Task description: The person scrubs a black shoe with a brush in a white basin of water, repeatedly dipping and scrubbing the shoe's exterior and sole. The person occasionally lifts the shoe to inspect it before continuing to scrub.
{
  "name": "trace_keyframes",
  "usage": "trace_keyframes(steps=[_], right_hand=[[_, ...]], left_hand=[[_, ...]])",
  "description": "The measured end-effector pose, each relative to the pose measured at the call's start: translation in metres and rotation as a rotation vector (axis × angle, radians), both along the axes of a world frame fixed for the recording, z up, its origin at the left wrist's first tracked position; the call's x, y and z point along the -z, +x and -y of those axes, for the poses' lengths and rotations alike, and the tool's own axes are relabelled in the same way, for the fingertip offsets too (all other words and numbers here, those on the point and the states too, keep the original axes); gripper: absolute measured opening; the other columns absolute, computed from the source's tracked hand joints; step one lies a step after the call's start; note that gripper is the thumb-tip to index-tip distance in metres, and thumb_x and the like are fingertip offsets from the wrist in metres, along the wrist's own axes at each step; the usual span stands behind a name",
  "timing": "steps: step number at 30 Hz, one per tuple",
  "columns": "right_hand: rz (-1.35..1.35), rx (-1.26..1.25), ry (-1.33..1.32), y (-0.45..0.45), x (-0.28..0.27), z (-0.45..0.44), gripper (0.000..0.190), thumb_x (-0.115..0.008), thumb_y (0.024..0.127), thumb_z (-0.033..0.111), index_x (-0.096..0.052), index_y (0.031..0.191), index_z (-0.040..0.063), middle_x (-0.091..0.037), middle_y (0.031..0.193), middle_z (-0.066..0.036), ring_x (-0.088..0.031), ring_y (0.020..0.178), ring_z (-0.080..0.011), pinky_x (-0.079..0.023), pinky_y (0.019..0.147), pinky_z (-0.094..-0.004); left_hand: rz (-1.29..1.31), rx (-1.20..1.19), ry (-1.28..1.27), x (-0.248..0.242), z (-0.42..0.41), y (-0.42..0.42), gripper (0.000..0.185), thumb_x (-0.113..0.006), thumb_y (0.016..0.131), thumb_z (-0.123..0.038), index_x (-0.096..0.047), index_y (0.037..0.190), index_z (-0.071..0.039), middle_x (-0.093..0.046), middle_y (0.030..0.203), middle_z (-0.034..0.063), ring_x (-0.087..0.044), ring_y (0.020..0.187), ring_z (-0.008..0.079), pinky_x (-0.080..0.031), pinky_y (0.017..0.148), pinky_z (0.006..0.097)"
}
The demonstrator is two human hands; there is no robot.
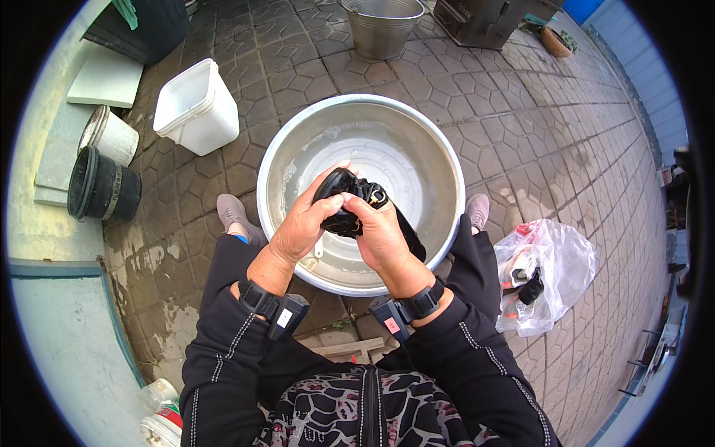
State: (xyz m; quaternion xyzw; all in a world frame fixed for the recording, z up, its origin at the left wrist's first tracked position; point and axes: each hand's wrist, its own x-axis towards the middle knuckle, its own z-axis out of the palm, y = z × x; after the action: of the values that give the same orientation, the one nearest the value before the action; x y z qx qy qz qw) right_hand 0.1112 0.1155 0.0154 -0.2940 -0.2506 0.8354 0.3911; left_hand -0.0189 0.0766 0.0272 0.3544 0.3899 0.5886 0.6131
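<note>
Both hands hold a glossy black item (342,224) with gold-coloured fittings over a wide metal basin (268,162). Its rounded part is between my thumbs, and a long dark part slants down to the right; it may be a shoe, but the hands cover much of it. My left hand (304,218) grips its left side with the thumb on top. On the right side, my right hand (380,229) presses its thumb close to the left one. Clear water with some foam appears to lie in the basin. A white strip (319,248) with a hole shows below my left hand.
A white square bucket (209,123) stands at left, with a black bucket (120,187) and a stained white bucket (120,142) by the wall. Beyond the basin is a metal pail (380,36). At right, a clear plastic bag (567,262) holds black and white things.
</note>
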Motion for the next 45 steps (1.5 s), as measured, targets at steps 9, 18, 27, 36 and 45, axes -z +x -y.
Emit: trace_keyframes(steps=[9,18,27,36,45], right_hand=[[0.033,0.014,0.053,-0.001,0.008,0.002,0.018,-0.058,0.085,0.003,-0.06,0.103,0.004,-0.063,0.094,-0.003,-0.061,0.086,-0.011,-0.049,0.077,-0.0264],[0.277,-0.043,0.064,-0.004,0.08,-0.026,0.018,-0.061,0.081,0.001,-0.063,0.099,-0.001,-0.066,0.09,-0.007,-0.062,0.077,-0.0141,-0.051,0.071,-0.0272],[0.937,-0.319,-0.168,0.014,0.262,-0.047,0.029,-0.061,0.086,0.025,-0.06,0.104,0.002,-0.06,0.087,-0.005,-0.05,0.073,-0.0172,-0.042,0.071,-0.0346],[1.546,-0.601,0.15,0.034,0.321,-0.043,0.059,-0.056,0.081,0.051,-0.062,0.112,0.002,-0.06,0.116,-0.021,-0.055,0.112,-0.0326,-0.042,0.094,-0.0379],[1.492,-0.886,0.412,0.045,0.304,-0.068,0.067,-0.062,0.074,0.05,-0.058,0.116,-0.002,-0.06,0.114,-0.024,-0.055,0.111,-0.0339,-0.043,0.094,-0.0375]], left_hand=[[0.104,-0.013,-0.038,0.014,-0.002,0.0,0.057,-0.048,0.084,-0.013,-0.033,0.137,0.004,-0.045,0.133,0.0176,-0.043,0.124,0.0245,-0.029,0.107,0.0358],[-0.237,-0.151,-0.21,0.028,0.003,-0.019,0.064,-0.063,0.085,-0.017,-0.032,0.137,0.003,-0.044,0.134,0.0173,-0.043,0.123,0.0239,-0.033,0.104,0.0348],[-0.232,-0.157,-0.278,0.019,0.023,-0.042,0.042,-0.056,0.092,-0.02,-0.044,0.128,-0.001,-0.052,0.126,0.0126,-0.052,0.112,0.0204,-0.041,0.094,0.0323],[-0.181,-0.105,-0.329,0.004,0.028,-0.037,0.038,-0.057,0.089,-0.009,-0.046,0.125,0.0,-0.055,0.12,0.0127,-0.052,0.11,0.0201,-0.04,0.097,0.0334],[-0.254,-0.042,-0.338,0.003,0.026,-0.029,0.042,-0.057,0.088,-0.014,-0.046,0.126,0.0,-0.056,0.121,0.0144,-0.054,0.108,0.0203,-0.041,0.095,0.0332]])
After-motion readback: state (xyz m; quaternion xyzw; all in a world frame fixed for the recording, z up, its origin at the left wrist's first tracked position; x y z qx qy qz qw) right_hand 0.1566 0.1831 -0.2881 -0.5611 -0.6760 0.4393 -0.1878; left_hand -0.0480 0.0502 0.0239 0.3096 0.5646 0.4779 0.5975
